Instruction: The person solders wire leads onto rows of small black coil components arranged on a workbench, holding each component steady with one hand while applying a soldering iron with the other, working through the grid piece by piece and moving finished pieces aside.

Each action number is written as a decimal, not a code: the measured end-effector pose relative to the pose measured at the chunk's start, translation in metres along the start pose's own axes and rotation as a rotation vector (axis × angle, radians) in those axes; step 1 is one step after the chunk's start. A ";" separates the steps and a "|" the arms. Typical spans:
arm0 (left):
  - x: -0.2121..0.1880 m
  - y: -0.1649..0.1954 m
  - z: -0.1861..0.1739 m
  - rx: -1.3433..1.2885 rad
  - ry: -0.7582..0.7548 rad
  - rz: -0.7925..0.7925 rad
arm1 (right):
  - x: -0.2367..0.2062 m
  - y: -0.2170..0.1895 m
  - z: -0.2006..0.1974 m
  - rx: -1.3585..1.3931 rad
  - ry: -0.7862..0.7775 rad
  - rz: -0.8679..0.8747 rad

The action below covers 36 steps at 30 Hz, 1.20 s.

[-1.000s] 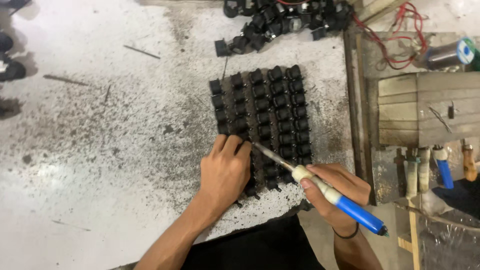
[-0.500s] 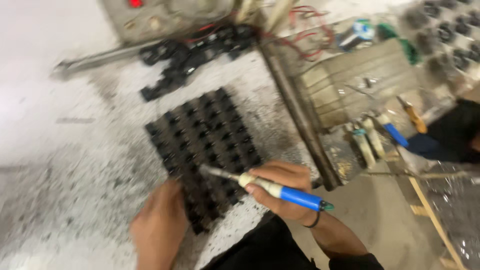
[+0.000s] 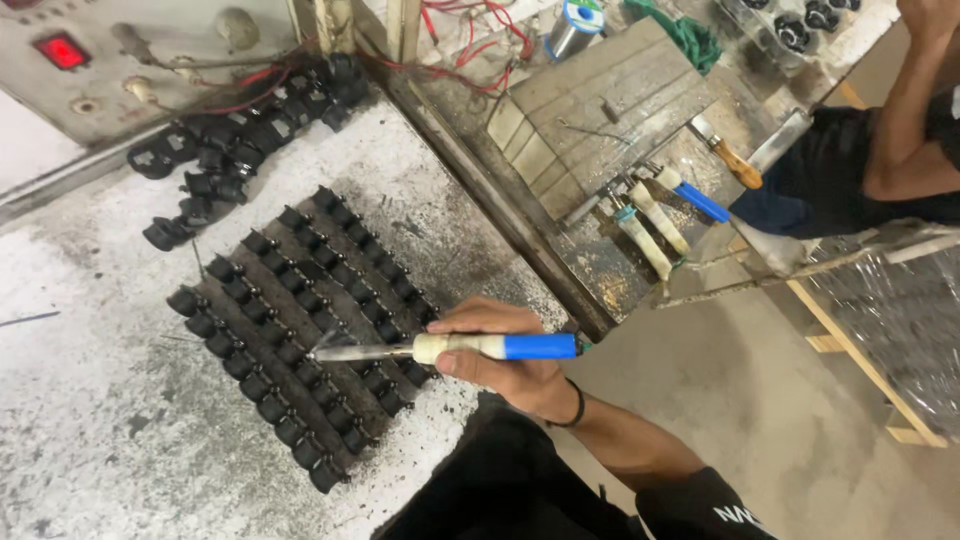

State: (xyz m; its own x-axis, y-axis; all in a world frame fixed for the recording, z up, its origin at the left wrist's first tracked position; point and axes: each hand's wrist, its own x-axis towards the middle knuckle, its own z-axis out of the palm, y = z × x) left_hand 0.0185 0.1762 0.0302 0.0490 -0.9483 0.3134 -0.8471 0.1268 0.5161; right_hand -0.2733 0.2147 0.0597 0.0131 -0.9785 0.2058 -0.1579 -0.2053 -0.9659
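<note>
Gone from view is your left hand, while your right hand point(image 3: 500, 355) stays clamped on the soldering iron point(image 3: 455, 348), tip angled onto the black parts point(image 3: 290, 320) just beyond it.

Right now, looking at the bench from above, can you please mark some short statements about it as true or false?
1. The right hand holds a soldering iron with a blue and white handle. True.
2. The iron's tip points away from the grid of black parts. False: the tip lies over the grid.
3. The left hand rests on the grid. False: no left hand is in view.
4. A loose pile of black parts lies beyond the grid, near a panel with a red light. True.
5. A second person's arm shows at the upper right. True.
6. The black parts are scattered with no order. False: those under the iron stand in rows.
</note>
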 end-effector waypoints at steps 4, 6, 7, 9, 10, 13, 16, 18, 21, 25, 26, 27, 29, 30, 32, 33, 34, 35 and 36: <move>0.026 -0.001 -0.026 -0.029 0.088 0.042 | -0.005 -0.011 0.006 0.249 0.011 0.039; 0.040 -0.016 -0.063 -0.042 0.147 0.084 | -0.010 -0.013 0.013 0.392 0.024 0.124; 0.040 -0.023 -0.083 -0.054 0.145 0.104 | -0.015 -0.016 0.015 0.208 0.046 0.076; 0.044 -0.032 -0.079 -0.121 0.095 0.173 | -0.021 -0.014 0.027 -0.117 0.099 -0.056; 0.042 -0.035 -0.069 -0.171 0.065 0.248 | -0.023 -0.012 0.034 -0.264 0.123 -0.126; 0.026 -0.053 -0.025 -0.264 -0.004 0.329 | -0.023 -0.006 0.055 -0.341 0.125 -0.140; 0.011 -0.071 0.003 -0.301 -0.045 0.260 | -0.017 -0.002 0.073 -0.401 0.095 -0.138; 0.011 -0.077 0.006 -0.297 -0.066 0.258 | -0.017 -0.003 0.080 -0.481 0.092 -0.102; 0.017 -0.076 -0.001 -0.293 -0.094 0.261 | -0.017 -0.001 0.084 -0.446 0.077 -0.050; 0.021 -0.073 0.004 -0.294 -0.102 0.261 | -0.014 0.007 0.085 -0.462 0.053 -0.053; 0.020 -0.073 0.007 -0.297 -0.110 0.257 | -0.011 0.009 0.085 -0.458 0.044 -0.058; 0.018 -0.074 0.012 -0.302 -0.120 0.256 | -0.008 0.010 0.085 -0.452 0.035 -0.063; 0.014 -0.075 0.019 -0.309 -0.135 0.257 | -0.001 0.009 0.085 -0.445 0.014 -0.065; 0.012 -0.075 0.020 -0.305 -0.136 0.256 | 0.003 0.007 0.086 -0.440 0.003 -0.066; 0.012 -0.074 0.021 -0.299 -0.138 0.261 | 0.010 0.001 0.087 -0.491 -0.032 -0.078; 0.013 -0.073 0.021 -0.294 -0.151 0.270 | 0.013 -0.004 0.087 -0.519 -0.044 -0.082; 0.014 -0.071 0.019 -0.289 -0.165 0.277 | 0.015 -0.008 0.088 -0.530 -0.063 -0.080; 0.016 -0.069 0.017 -0.284 -0.177 0.285 | 0.018 -0.011 0.088 -0.542 -0.082 -0.081; 0.018 -0.068 0.016 -0.292 -0.179 0.288 | 0.021 -0.015 0.089 -0.554 -0.100 -0.084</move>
State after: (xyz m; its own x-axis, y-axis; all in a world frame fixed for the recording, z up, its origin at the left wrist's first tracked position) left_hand 0.0683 0.1461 -0.0115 -0.2810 -0.8946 0.3474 -0.6263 0.4453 0.6399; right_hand -0.1828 0.1955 0.0640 0.1376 -0.9619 0.2361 -0.6460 -0.2679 -0.7148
